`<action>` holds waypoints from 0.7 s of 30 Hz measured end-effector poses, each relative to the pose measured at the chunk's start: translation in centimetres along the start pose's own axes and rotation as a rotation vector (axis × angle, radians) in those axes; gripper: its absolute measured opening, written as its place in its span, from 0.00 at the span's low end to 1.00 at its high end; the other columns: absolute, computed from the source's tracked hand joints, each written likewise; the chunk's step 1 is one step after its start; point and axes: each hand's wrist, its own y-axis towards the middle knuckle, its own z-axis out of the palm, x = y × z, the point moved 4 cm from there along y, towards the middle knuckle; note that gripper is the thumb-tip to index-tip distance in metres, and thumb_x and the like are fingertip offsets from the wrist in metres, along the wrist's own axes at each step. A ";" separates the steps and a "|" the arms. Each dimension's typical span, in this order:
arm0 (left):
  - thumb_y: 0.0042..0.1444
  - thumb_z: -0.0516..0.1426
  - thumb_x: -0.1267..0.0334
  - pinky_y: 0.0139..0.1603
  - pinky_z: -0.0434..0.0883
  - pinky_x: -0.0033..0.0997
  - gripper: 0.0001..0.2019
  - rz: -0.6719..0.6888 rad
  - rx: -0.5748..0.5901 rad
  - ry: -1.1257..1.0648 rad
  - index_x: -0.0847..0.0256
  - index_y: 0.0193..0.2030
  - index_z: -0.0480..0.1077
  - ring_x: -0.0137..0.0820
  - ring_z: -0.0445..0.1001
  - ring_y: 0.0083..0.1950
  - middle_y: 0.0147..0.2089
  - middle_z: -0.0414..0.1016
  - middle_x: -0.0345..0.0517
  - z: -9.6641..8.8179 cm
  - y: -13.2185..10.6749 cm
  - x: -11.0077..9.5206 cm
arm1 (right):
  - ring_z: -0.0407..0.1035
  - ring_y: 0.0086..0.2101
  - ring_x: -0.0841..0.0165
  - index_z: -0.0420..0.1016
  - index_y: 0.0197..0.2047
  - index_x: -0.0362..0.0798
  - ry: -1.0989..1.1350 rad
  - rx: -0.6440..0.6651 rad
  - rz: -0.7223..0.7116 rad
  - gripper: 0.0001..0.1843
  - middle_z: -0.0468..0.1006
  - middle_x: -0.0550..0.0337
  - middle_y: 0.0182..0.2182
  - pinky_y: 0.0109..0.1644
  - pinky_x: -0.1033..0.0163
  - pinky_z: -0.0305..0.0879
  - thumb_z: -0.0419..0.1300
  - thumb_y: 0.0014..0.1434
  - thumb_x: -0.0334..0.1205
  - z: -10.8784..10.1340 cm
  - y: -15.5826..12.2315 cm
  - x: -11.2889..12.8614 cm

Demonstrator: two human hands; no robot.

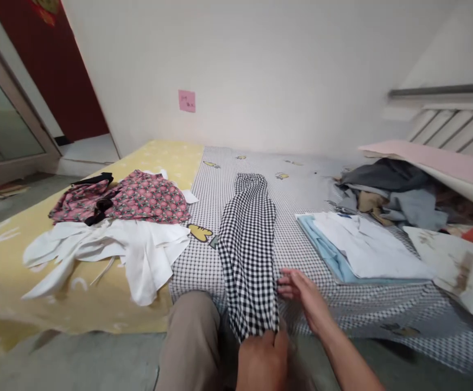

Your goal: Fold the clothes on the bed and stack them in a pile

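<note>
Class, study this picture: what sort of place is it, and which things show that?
Probably a home bedroom: a low bed with a checked sheet, a heap of clothes and folded shirts on it, and a checked garment the left hand grips.

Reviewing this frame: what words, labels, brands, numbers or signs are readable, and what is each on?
Nothing can be quoted.
Pink note on the wall: dark handwritten marks, too small to read.
Gold-and-red decoration on the red door, top left: cut off by the frame, no legible characters.
Checked garment, gripped by the left hand and touched by the right hand: no label or print shows.
</note>
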 end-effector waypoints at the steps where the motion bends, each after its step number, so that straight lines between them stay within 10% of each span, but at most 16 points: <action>1: 0.56 0.58 0.73 0.23 0.59 0.31 0.08 -0.019 0.001 -0.009 0.56 0.39 0.74 0.30 0.74 0.25 0.27 0.76 0.39 -0.6 0.4 0.1 | 0.78 0.32 0.63 0.81 0.44 0.50 0.008 0.079 0.098 0.25 0.84 0.55 0.37 0.39 0.59 0.73 0.67 0.53 0.61 0.7 -1.3 -0.7; 6: 0.61 0.60 0.64 0.31 0.69 0.30 0.04 -0.019 0.253 -0.038 0.55 0.42 0.74 0.34 0.79 0.33 0.34 0.79 0.41 -0.8 0.6 -0.2 | 0.78 0.46 0.56 0.82 0.41 0.51 0.185 0.215 0.374 0.23 0.86 0.53 0.39 0.49 0.53 0.74 0.65 0.55 0.62 4.2 -4.7 -2.1; 8: 0.57 0.65 0.55 0.39 0.74 0.34 0.18 0.018 0.353 -0.100 0.54 0.52 0.73 0.39 0.80 0.41 0.42 0.81 0.46 -0.1 -0.5 0.0 | 0.78 0.46 0.55 0.81 0.40 0.51 0.245 0.190 0.372 0.20 0.86 0.53 0.38 0.50 0.51 0.75 0.70 0.51 0.57 5.1 -4.8 -2.1; 12: 0.63 0.55 0.45 0.54 0.73 0.42 0.22 0.016 0.297 -0.498 0.51 0.60 0.70 0.40 0.76 0.52 0.52 0.79 0.49 -0.1 -3.1 2.1 | 0.79 0.45 0.54 0.78 0.38 0.50 0.246 0.139 0.347 0.17 0.86 0.53 0.38 0.50 0.51 0.75 0.74 0.45 0.43 5.5 -4.5 -2.9; 17: 0.68 0.37 0.40 0.47 0.73 0.36 0.32 -0.733 -0.082 -1.080 0.59 0.35 0.73 0.35 0.75 0.41 0.36 0.78 0.47 0.4 -4.1 7.7 | 0.78 0.48 0.52 0.79 0.36 0.49 0.355 0.173 0.462 0.11 0.86 0.49 0.38 0.50 0.47 0.75 0.67 0.50 0.45 4.3 -4.3 -5.0; 21: 0.60 0.42 0.31 0.51 0.74 0.40 0.32 -1.023 -0.273 -1.255 0.59 0.41 0.71 0.39 0.76 0.44 0.41 0.78 0.51 2.0 -3.7 9.7 | 0.77 0.51 0.53 0.82 0.45 0.47 0.435 0.264 0.601 0.16 0.86 0.49 0.40 0.56 0.47 0.73 0.63 0.54 0.42 3.7 -3.9 -5.5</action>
